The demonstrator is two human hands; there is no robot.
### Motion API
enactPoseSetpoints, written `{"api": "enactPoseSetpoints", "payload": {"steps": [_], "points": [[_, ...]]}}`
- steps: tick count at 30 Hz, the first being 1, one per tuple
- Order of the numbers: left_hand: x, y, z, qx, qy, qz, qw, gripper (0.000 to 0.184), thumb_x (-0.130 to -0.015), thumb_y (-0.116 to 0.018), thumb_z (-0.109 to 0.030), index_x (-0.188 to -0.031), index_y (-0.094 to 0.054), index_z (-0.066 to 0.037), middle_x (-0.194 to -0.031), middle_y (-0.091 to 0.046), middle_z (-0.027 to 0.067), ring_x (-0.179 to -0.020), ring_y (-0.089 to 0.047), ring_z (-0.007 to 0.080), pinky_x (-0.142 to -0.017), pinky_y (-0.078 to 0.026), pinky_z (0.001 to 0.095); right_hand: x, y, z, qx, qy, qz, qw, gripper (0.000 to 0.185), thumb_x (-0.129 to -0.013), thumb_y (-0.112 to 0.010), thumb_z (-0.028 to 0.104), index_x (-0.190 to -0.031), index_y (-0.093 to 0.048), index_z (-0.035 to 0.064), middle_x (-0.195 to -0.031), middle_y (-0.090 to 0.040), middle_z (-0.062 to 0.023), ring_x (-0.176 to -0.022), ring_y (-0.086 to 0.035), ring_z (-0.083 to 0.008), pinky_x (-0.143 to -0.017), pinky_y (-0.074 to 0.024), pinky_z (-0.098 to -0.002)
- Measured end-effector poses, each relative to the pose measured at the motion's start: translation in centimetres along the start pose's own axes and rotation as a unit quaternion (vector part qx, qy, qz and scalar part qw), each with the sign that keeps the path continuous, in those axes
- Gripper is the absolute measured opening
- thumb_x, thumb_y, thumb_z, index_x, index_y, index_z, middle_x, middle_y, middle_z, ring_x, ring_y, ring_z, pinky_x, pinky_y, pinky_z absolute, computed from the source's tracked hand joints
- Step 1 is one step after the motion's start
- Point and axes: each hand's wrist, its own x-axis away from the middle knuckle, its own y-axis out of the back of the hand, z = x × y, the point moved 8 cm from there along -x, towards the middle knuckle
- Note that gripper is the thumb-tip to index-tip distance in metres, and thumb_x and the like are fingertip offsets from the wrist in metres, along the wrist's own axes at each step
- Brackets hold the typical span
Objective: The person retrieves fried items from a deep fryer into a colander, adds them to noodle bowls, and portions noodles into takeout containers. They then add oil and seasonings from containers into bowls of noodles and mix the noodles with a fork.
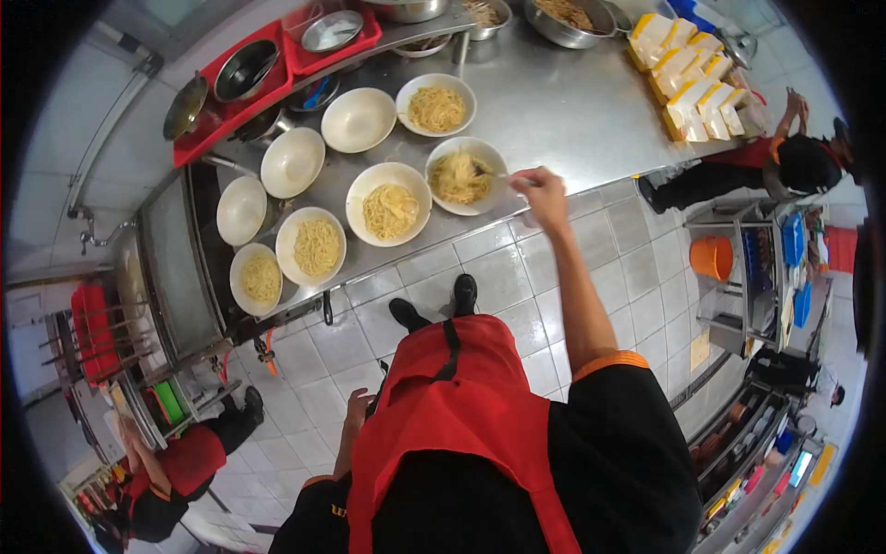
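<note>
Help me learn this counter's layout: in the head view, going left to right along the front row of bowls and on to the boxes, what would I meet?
First noodle bowl → second noodle bowl → third noodle bowl → fourth noodle bowl → right hand → yellow-and-white boxes.

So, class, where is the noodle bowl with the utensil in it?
In the head view, the noodle bowl is at the right end of the near row on the steel counter, just left of the right hand, with another bowl beyond.
</note>
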Motion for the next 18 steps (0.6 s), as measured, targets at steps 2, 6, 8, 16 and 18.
{"api": "enactPoseSetpoints", "payload": {"steps": [2,6,8,16,18], "points": [[0.4,0.0,0.8,0.005,0.007,-0.004,1.000,0.041,-0.081,-0.052,-0.003,-0.121,-0.044,0.000,-0.091,-0.065,0.0166,-0.078,-0.062,0.0197,-0.064,-0.050,0.0294,-0.1,1.0,-1.5,-0.147,-0.047,0.049,0.987,0.010,-0.070,-0.071,0.020,-0.076,-0.071,0.0115,-0.085,-0.065,-0.0036,-0.090,-0.054,-0.0276,-0.080,-0.0408,-0.0442],[0.1,-0.8,1.2,0.021,0.044,-0.014,0.999,0.042,-0.082,-0.051,-0.003,-0.123,-0.043,-0.001,-0.090,-0.065,0.0168,-0.081,-0.062,0.0204,-0.064,-0.051,0.0303,2.7,6.5,7.9,0.321,0.163,-0.191,0.913,0.012,-0.068,-0.072,0.022,-0.076,-0.071,0.0124,-0.084,-0.064,-0.0024,-0.093,-0.053,-0.0289,-0.082,-0.0383,-0.0476],[0.3,-1.1,0.8,0.029,0.060,-0.022,0.998,0.042,-0.082,-0.050,-0.003,-0.123,-0.042,-0.001,-0.090,-0.065,0.0169,-0.083,-0.062,0.0208,-0.064,-0.051,0.0307,1.4,2.5,7.2,0.326,0.184,-0.149,0.915,0.014,-0.067,-0.072,0.023,-0.077,-0.071,0.0125,-0.083,-0.064,-0.0019,-0.095,-0.052,-0.0301,-0.083,-0.0371,-0.0489],[2.1,-0.9,0.9,0.064,0.096,-0.061,0.991,0.044,-0.083,-0.047,-0.005,-0.126,-0.039,-0.003,-0.089,-0.064,0.0166,-0.085,-0.062,0.0220,-0.067,-0.052,0.0337,-3.6,-0.6,-2.1,-0.166,-0.015,0.145,0.975,0.018,-0.075,-0.071,0.017,-0.087,-0.070,0.0051,-0.085,-0.067,-0.0100,-0.080,-0.059,-0.0176,-0.074,-0.0422,-0.0261],[1.5,-0.8,2.3,0.058,0.094,-0.049,0.993,0.043,-0.083,-0.048,-0.007,-0.125,-0.041,-0.004,-0.090,-0.065,0.0147,-0.083,-0.061,0.0208,-0.066,-0.051,0.0326,-2.3,3.0,2.9,0.165,0.139,-0.032,0.976,0.010,-0.073,-0.069,0.014,-0.080,-0.070,0.0077,-0.080,-0.064,-0.0009,-0.083,-0.053,-0.0210,-0.077,-0.0363,-0.0359]]}}
